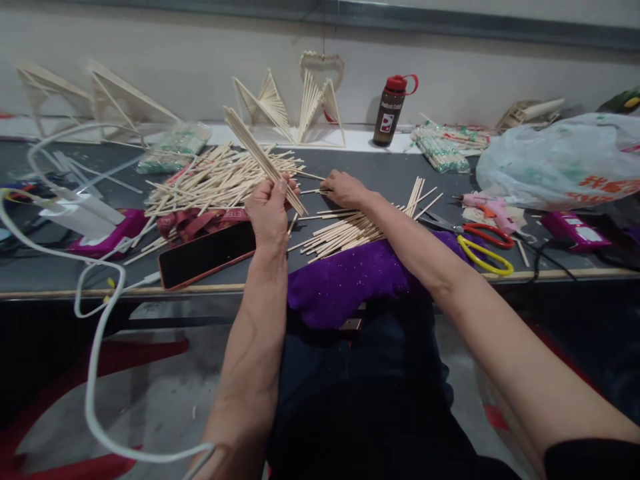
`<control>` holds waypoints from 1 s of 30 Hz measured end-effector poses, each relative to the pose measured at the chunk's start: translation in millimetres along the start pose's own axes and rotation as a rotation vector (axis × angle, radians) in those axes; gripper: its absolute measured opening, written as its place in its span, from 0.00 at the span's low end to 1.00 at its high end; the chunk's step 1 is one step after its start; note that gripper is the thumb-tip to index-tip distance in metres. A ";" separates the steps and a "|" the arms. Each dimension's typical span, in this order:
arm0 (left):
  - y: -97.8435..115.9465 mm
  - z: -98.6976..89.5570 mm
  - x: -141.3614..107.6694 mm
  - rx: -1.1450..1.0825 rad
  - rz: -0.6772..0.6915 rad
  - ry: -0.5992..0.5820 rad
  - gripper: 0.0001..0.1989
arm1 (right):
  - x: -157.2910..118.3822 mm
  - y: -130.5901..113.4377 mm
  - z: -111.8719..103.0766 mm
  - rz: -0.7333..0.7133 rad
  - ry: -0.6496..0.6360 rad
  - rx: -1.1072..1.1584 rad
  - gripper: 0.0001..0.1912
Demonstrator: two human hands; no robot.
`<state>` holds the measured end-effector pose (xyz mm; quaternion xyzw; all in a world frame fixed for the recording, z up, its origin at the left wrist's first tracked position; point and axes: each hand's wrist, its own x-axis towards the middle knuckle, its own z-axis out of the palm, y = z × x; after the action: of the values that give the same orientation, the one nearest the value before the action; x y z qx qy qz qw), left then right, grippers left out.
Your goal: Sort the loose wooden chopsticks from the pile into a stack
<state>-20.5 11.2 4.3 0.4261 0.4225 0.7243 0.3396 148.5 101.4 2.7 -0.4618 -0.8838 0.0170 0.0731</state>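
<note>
My left hand (270, 208) is closed around a bundle of thin wooden sticks (256, 148), which slants up and to the left above the table. Further right, my right hand (346, 189) reaches low over the tabletop, its fingertips pinched on the ends of a couple of loose wooden sticks (311, 191). Behind my left hand spreads a big loose heap of sticks (215, 179). A smaller, more aligned pile of sticks (340, 235) lies under my right forearm, beside a purple cloth (345, 277) that hangs over the table edge.
A phone (207, 255) and dark red strap (200, 225) lie left. On the right are scissors (485, 250), a pink glue gun (493, 208) and a plastic bag (560, 160). A bottle (390, 113) and stick models (267, 107) stand behind. A white cable (95, 373) hangs at left.
</note>
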 end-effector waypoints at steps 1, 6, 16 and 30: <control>0.3 -0.1 -0.1 -0.006 0.004 0.004 0.07 | -0.7 -1.6 -3.1 0.009 -0.009 0.006 0.17; 0.3 -1.9 0.5 -0.025 0.020 0.010 0.06 | -12.5 -6.8 -21.3 -0.006 -0.071 0.012 0.12; -0.8 -3.1 0.7 -0.047 -0.035 -0.019 0.09 | -59.2 -14.2 -46.3 -0.018 -0.268 0.152 0.13; -26.8 12.6 2.7 0.256 -0.092 -0.263 0.09 | -50.5 -6.2 -26.8 -0.007 -0.014 0.326 0.13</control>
<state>-6.6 28.7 -15.4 0.5374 0.4822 0.5862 0.3675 175.7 55.5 24.1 -0.4406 -0.8714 0.1632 0.1410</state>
